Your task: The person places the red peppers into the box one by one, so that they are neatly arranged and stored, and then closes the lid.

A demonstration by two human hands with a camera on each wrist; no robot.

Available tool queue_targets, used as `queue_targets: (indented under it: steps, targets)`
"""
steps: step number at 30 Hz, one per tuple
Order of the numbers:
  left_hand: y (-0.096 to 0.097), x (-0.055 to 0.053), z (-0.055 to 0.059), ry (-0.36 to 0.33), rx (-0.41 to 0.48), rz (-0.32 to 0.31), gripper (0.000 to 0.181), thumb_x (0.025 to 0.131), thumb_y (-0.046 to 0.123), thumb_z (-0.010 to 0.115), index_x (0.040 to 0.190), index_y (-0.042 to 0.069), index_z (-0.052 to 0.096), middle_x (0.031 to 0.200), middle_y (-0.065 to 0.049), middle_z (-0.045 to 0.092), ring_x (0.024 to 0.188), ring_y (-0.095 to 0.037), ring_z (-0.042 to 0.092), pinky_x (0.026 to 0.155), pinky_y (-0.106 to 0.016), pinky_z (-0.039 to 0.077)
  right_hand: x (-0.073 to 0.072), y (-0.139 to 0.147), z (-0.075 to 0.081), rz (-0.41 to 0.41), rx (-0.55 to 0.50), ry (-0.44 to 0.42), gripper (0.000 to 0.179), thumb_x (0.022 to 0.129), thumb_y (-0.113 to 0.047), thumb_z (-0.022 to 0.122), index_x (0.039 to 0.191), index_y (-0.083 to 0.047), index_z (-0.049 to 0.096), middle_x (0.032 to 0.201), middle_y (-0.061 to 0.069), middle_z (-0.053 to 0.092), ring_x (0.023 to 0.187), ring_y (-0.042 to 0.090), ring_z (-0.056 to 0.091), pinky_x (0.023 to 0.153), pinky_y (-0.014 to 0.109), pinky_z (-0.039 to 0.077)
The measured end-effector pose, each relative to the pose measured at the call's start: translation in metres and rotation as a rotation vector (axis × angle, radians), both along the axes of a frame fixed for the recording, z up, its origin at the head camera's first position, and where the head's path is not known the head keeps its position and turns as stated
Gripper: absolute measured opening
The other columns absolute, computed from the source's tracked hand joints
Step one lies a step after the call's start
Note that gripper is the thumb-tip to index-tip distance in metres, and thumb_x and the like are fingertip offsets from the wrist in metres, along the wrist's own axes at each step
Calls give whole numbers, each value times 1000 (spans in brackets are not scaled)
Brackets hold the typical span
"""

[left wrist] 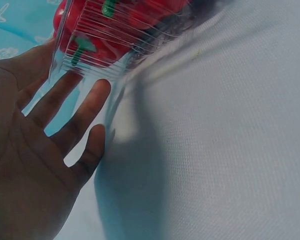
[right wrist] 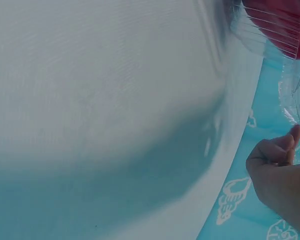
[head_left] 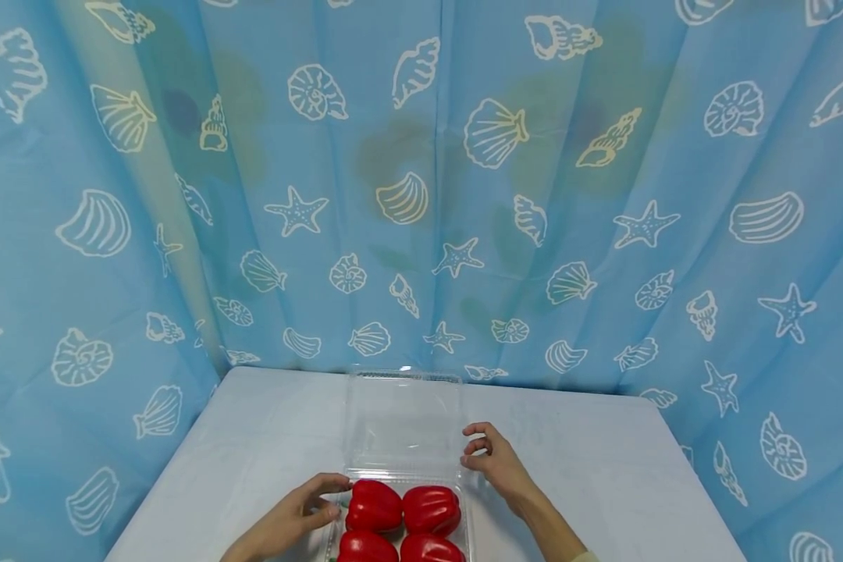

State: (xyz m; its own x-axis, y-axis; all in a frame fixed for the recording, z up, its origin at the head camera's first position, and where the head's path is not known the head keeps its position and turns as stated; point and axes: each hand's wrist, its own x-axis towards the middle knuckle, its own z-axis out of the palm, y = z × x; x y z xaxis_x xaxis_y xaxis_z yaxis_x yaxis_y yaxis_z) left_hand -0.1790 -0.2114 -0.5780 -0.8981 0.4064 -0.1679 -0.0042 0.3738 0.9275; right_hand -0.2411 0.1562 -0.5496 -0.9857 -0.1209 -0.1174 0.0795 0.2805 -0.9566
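Note:
A clear plastic clamshell box [head_left: 469, 521] holds several red bell peppers [head_left: 374, 506], and its lid [head_left: 402, 425] stands opened toward the back. My left hand [head_left: 291, 515] is at the box's left side, fingers spread and tips right at the wall. In the left wrist view, green stems [left wrist: 82, 47] show through the ribbed plastic above the left hand [left wrist: 65, 120]. By the lid's right edge, my right hand [head_left: 495, 464] has loosely bent fingers with a gap before the thumb. The right wrist view shows that hand [right wrist: 280, 155] just below the lid's edge.
A white cloth covers the table [head_left: 267, 421]. Behind it and along the sides hangs a blue curtain [head_left: 365, 257] printed with white shells and starfish. The front pair of peppers is cut off by the lower border of the head view.

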Motion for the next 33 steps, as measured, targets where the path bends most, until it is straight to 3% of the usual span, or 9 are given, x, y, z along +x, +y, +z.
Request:
queue_targets:
  steps: [4,8,11,18,23,27,29,33]
  targets:
    - [0,0,-1,-12,8,-1,59,96,42,64,143,10,48,141,-18,55,110,-27,63,92,-64,51,1,6,3,29,-55,-38,44,89,-10,72,128,-9,52,86,6,54,68,19,46,56,26,39]
    - [-1,1,-1,-23,25,-2,57,99,41,62,144,9,48,142,-19,54,110,-28,63,92,-67,49,3,14,4,96,-126,-68,40,95,-18,67,130,-7,51,82,10,59,67,20,53,56,26,41]
    - [-1,0,-2,-21,36,-4,55,100,39,60,144,8,48,142,-20,54,110,-28,63,92,-66,49,5,21,5,139,-148,-80,40,100,-28,62,131,-5,53,90,12,63,75,22,59,58,28,42]
    - [0,0,-4,-27,35,2,57,98,42,62,144,11,48,143,-19,54,112,-28,63,93,-68,48,16,29,15,183,-101,-134,61,100,-57,50,128,-3,57,110,12,69,88,24,60,63,26,44]
    - [-4,1,-2,-17,30,2,54,104,43,50,145,9,47,142,-20,54,118,-35,61,94,-66,49,26,30,13,207,-48,-149,53,100,-54,54,117,-5,65,106,10,69,90,23,56,66,29,45]
    - [-8,2,0,-54,38,20,59,108,50,30,148,8,45,146,-21,50,136,-51,42,99,-69,43,33,29,9,224,7,-153,45,99,-49,59,115,-8,67,97,6,65,89,22,53,66,32,41]
    - [-8,2,0,-76,45,29,64,108,54,26,149,7,43,149,-21,47,141,-53,32,102,-71,37,34,29,8,230,20,-155,43,98,-48,61,116,-9,66,98,5,63,89,22,53,67,34,41]
    - [-8,-2,-2,-106,68,26,60,108,51,32,142,5,47,135,-15,54,124,-42,49,96,-59,47,38,32,6,233,55,-152,43,97,-45,63,121,-10,64,109,4,62,93,23,53,73,37,45]
